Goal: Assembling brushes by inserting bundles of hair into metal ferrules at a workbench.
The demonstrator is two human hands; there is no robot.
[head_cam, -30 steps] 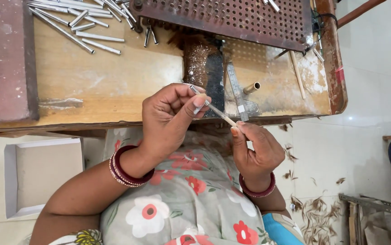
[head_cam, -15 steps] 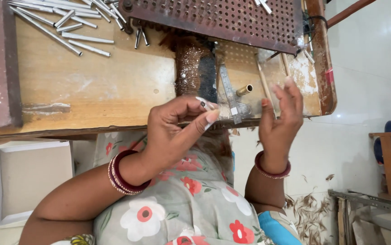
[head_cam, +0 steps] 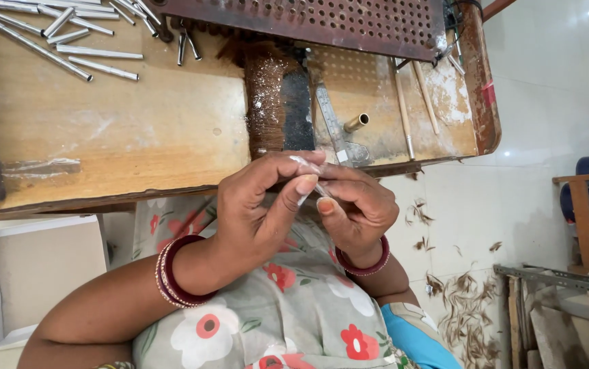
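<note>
My left hand (head_cam: 260, 205), with dark red bangles on the wrist, pinches a small thin whitish piece (head_cam: 306, 166) between thumb and forefinger. My right hand (head_cam: 352, 208) meets it from the right, its fingertips closed on the same piece. Both hands hover at the near edge of a wooden work board (head_cam: 137, 130), above my lap in a floral dress. What exactly the piece is stays unclear, since the fingers cover most of it.
Several thin metal tubes (head_cam: 69, 41) lie at the board's far left. A rusty perforated metal plate (head_cam: 308, 20) spans the far side. A dark brush block (head_cam: 277, 102), a short brass tube (head_cam: 356, 123) and thin wooden sticks (head_cam: 404, 102) sit mid-board. Shavings (head_cam: 465, 307) litter the floor at right.
A second ago both hands held a thin stick between them. My right hand then reached up to the board's right side and has come back to join my left hand.
</note>
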